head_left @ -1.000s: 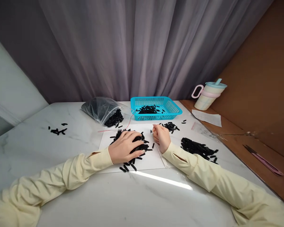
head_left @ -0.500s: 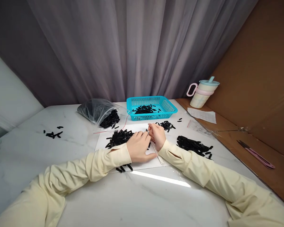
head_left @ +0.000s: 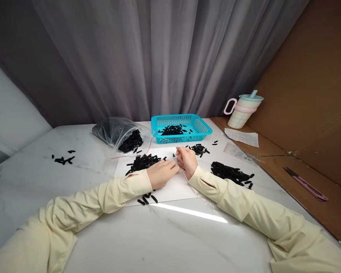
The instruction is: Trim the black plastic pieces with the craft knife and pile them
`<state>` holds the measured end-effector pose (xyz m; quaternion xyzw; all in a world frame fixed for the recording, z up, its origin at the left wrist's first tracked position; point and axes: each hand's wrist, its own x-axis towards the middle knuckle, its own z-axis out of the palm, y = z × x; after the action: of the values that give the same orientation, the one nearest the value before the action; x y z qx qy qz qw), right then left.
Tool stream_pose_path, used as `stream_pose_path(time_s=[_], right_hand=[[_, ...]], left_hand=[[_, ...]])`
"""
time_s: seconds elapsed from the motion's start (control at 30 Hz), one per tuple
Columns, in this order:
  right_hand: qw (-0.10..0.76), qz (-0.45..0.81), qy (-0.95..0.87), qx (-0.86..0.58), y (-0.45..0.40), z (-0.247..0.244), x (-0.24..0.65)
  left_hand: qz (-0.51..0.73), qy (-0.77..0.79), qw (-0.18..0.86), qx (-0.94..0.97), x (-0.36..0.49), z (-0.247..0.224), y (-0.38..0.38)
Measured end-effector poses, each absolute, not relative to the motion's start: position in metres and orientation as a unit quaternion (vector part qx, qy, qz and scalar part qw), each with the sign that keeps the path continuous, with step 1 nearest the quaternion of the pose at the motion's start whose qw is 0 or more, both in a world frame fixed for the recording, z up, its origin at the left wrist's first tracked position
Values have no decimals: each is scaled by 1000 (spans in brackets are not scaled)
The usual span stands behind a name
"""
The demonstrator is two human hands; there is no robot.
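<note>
My right hand (head_left: 186,162) is closed in a fist-like grip over the white sheet (head_left: 170,193). A small dark tip (head_left: 174,155) shows just left of its fingers; whether it belongs to something in the hand I cannot tell. Beside it, my left hand (head_left: 162,174) is turned palm down, its fingers bent together and pointing at the right hand. What the left fingertips hold, if anything, is hidden. A heap of small black elongated pieces (head_left: 143,163) lies on the sheet by the left hand. Under the right wrist runs a thin clear strip (head_left: 191,184).
Behind the hands stand a blue basket (head_left: 182,139) with black pieces and a clear zip bag (head_left: 108,131) spilling more. Other black piles lie right (head_left: 230,172) and behind (head_left: 199,149). A tumbler (head_left: 241,113), paper slip (head_left: 241,137) and pink-handled cutter (head_left: 307,184) are at the right.
My left hand has shifted slightly left, and its thumb, stretched out before, is now tucked from sight. My right hand stays nearly in place.
</note>
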<state>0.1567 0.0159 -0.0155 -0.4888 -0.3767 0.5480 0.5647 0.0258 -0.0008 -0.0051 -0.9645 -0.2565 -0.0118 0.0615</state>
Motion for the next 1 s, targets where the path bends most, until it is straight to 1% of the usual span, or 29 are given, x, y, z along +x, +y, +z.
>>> stream_pose_path(time_s=[0.13,0.2,0.27,0.33,0.4,0.5,0.67,0.77,0.9,1.0], right_hand=[[561,551,-378,-489,17,-15,157],[562,552,-378,-487,18,-16,157],[561,554,-379,-484,18,-17,157],[560,556,-382,-482,19,-18,157],[558,557,-385,-480,19,-19,157],[556,557,-388,-479,20,-19,158],[551,558,-390,-483,19,-19,157],[548,557,-388,-488,19,-18,157],[548,555,-383,-495,20,-18,157],[553,552,-378,-497,20,-18,157]], left_hand=[[-1,-236,21,-971,10,26,0],[-38,-225,-25,-973,0,36,-11],[-85,-202,-26,-975,-9,33,-28],[-100,-169,4,-981,-17,20,-46],[-83,-130,29,-988,-22,3,-58],[-90,-152,51,-983,-25,-15,-58],[-84,-203,89,-972,-16,-14,-43],[-77,-227,129,-962,-7,-11,-39],[-98,-244,231,-937,5,-12,-26],[-94,-200,304,-927,16,-15,-16]])
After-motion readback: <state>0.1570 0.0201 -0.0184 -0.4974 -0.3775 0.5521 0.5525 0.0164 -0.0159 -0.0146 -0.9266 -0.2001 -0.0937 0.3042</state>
